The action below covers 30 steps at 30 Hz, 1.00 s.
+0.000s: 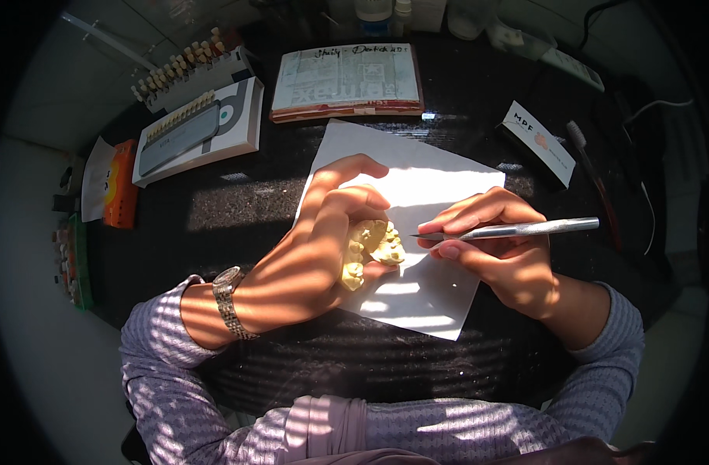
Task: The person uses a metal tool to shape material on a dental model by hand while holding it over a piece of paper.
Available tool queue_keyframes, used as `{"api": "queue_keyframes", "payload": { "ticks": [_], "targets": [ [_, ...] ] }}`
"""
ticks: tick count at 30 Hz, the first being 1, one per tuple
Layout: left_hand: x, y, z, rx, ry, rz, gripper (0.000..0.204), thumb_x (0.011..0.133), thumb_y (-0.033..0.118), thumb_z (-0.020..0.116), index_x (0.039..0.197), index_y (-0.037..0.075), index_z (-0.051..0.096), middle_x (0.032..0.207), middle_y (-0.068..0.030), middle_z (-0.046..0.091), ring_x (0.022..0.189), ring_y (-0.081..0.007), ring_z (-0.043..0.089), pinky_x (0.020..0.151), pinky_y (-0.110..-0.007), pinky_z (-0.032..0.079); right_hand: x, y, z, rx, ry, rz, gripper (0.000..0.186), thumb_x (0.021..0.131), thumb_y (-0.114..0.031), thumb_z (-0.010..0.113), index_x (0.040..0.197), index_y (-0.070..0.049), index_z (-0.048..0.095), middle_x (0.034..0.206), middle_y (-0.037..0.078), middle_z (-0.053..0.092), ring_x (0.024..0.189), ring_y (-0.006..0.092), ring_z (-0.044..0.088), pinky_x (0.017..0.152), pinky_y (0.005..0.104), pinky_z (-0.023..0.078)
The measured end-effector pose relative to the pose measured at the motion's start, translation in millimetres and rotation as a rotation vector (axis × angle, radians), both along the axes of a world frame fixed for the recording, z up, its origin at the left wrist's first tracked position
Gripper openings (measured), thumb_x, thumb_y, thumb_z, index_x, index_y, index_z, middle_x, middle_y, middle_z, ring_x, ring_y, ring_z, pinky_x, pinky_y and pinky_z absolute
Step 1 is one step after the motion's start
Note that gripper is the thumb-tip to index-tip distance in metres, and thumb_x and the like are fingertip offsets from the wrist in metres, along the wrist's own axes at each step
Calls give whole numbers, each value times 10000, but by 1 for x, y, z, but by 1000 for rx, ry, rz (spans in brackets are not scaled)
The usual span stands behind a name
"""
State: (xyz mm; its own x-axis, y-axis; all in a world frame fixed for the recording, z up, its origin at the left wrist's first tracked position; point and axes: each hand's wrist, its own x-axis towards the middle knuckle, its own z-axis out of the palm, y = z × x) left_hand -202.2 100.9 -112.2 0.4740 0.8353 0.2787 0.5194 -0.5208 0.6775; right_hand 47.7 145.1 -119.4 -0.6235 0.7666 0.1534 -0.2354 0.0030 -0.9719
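A yellow plaster dental cast (370,244) with raised teeth rests in my left hand (315,240), whose fingers curl round its far side. That wrist wears a metal watch (229,298). My right hand (501,248) pinches a silver craft knife (536,228) like a pen. Its narrow blade points left toward the cast, with a small gap between tip and teeth. Under both hands lies a white sheet of paper (439,182), crossed by bright stripes of sunlight. The underside of the cast is hidden by my palm.
Along the dark tabletop (238,201) stand a white box (246,124) with a tooth shade guide (180,136), another shade guide (188,70), and an orange box (120,186). A wide flat box (346,81) lies at the back. To the right are a white card (539,147) and a toothbrush (591,167).
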Motion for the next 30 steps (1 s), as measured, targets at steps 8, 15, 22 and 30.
{"api": "queue_keyframes", "payload": {
  "ticks": [8, 15, 22, 30],
  "targets": [
    [4, -2, 16, -38, 94, 27, 463, 726, 217, 895, 1081, 10, 682, 1397, -230, 453, 1292, -342, 500, 1044, -457, 467, -3, 3, 1, 474, -178, -13, 207, 798, 45, 766, 972, -5, 667, 991, 181, 727, 951, 283, 732, 830, 371, 612],
    [5, -4, 11, -87, -12, 8, 494, 731, 194, 885, 1124, -10, 665, 1416, -223, 456, 1289, -341, 518, 1026, -441, 496, -9, -3, -4, 645, -145, -66, 192, 799, 17, 762, 980, 50, 708, 955, 175, 734, 946, 297, 738, 833, 384, 611],
    [5, -2, 10, -154, 1, -30, 542, 772, 170, 852, 1214, -23, 606, 1411, -220, 480, 1280, -355, 536, 1010, -443, 518, -7, -2, -4, 708, -137, -63, 169, 803, 63, 749, 958, 66, 682, 948, 187, 721, 944, 320, 734, 844, 406, 614],
    [8, -3, 9, -112, 4, -20, 678, 764, 155, 860, 1333, -29, 541, 1422, -207, 441, 1260, -366, 535, 1010, -427, 516, -7, 0, -1, 664, -154, -14, 186, 812, 93, 736, 961, 17, 652, 996, 187, 723, 990, 309, 725, 874, 412, 612]
  ]
}}
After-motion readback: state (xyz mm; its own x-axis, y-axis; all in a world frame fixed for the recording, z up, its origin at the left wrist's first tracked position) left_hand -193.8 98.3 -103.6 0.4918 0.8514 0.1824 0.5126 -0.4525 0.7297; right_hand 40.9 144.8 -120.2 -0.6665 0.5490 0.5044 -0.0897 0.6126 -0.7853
